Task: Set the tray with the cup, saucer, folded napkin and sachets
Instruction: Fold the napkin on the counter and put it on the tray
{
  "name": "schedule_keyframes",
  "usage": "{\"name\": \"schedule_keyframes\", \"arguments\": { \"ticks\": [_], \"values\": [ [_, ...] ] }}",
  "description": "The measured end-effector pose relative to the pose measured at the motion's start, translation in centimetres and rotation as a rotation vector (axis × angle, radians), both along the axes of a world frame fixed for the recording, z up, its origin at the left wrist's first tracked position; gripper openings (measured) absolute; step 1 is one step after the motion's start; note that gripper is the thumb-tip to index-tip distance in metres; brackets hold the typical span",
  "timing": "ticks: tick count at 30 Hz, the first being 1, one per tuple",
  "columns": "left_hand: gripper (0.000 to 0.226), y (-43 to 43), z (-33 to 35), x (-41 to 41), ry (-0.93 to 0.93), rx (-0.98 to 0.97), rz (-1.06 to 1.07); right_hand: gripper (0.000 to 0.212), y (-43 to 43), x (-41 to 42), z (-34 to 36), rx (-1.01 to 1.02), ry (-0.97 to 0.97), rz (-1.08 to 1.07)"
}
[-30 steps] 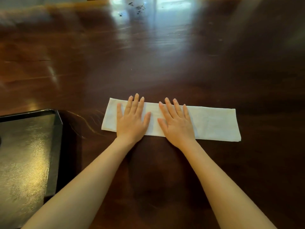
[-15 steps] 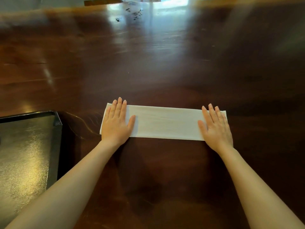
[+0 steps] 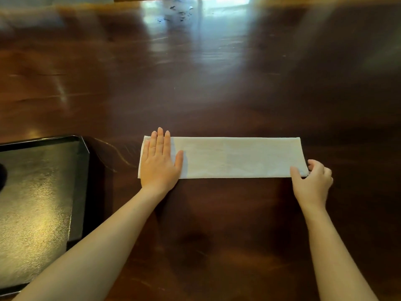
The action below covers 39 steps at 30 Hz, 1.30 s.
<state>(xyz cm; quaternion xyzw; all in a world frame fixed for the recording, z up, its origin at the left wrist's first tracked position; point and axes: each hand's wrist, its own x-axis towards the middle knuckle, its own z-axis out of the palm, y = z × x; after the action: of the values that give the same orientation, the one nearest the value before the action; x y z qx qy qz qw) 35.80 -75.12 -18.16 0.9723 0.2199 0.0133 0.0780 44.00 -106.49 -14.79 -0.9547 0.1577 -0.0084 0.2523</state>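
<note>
A white napkin (image 3: 234, 157), folded into a long strip, lies flat on the dark wooden table (image 3: 195, 83) in front of me. My left hand (image 3: 159, 161) rests flat on the strip's left end, fingers together and palm down. At the right end, my right hand (image 3: 311, 180) pinches the near corner of the napkin between thumb and curled fingers. The black tray (image 3: 80, 183) sits at the left edge of the view, its shiny floor bare apart from a dark shape cut off at the frame's edge. No cup, saucer or sachets are in view.
The polished table stretches far ahead, with window glare and a few small dark specks (image 3: 180, 14) near its far edge. The tray's right rim stands a short way left of the napkin.
Both hands slid apart from the napkin's middle to its ends. The right hand has gone from lying flat to pinching the right near corner.
</note>
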Motion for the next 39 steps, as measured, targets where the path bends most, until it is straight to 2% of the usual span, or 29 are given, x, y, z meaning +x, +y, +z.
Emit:
{"name": "schedule_keyframes", "arguments": {
  "ticks": [5, 8, 11, 13, 15, 18, 22, 25, 31, 34, 36, 39],
  "values": [
    [0.068, 0.0, 0.1, 0.0, -0.014, -0.004, -0.001, 0.059, -0.2, 2.5, 1.6, 0.308, 0.2, -0.199],
    [0.068, -0.1, 0.2, 0.0, -0.019, -0.01, -0.002, 0.044, -0.9, 3.2, 2.0, 0.584, 0.267, -0.187],
    [0.068, -0.1, 0.2, 0.0, -0.024, -0.022, -0.004, 0.027, 0.1, 2.9, 2.3, 0.815, 0.177, -0.154],
    [0.068, -0.1, 0.2, 0.0, -0.022, -0.016, -0.002, 0.021, 1.6, 2.3, 2.2, 0.87, 0.074, -0.145],
    [0.068, -0.1, 0.1, 0.0, -0.018, -0.001, 0.0, 0.027, 3.4, 1.7, 1.8, 0.812, 0.043, -0.132],
    [0.068, -0.1, 0.1, 0.0, -0.02, 0.0, 0.003, 0.035, 5.3, 0.8, 1.4, 0.564, -0.025, 0.013],
    [0.068, -0.1, 0.0, 0.0, -0.016, -0.002, 0.0, 0.05, 7.6, -0.9, 0.4, 0.271, -0.217, 0.587],
    [0.069, -0.1, 0.0, 0.1, -0.014, -0.006, 0.006, 0.056, 7.9, -1.4, -1.4, -0.103, -0.148, 0.822],
    [0.068, 0.0, -0.3, 0.1, -0.007, 0.001, 0.007, 0.061, 7.6, -1.5, -2.3, -0.32, -0.02, 0.925],
    [0.069, 0.0, -0.4, 0.1, -0.001, 0.008, 0.008, 0.075, 7.6, -1.4, -2.2, -0.41, 0.021, 0.98],
    [0.068, 0.0, -0.3, 0.2, 0.0, 0.006, 0.005, 0.082, 7.5, -1.3, -2.1, -0.443, 0.036, 1.012],
    [0.068, 0.1, -0.2, 0.2, 0.015, 0.003, -0.003, 0.081, 7.3, -1.2, -1.8, -0.418, 0.066, 1.047]
  ]
}}
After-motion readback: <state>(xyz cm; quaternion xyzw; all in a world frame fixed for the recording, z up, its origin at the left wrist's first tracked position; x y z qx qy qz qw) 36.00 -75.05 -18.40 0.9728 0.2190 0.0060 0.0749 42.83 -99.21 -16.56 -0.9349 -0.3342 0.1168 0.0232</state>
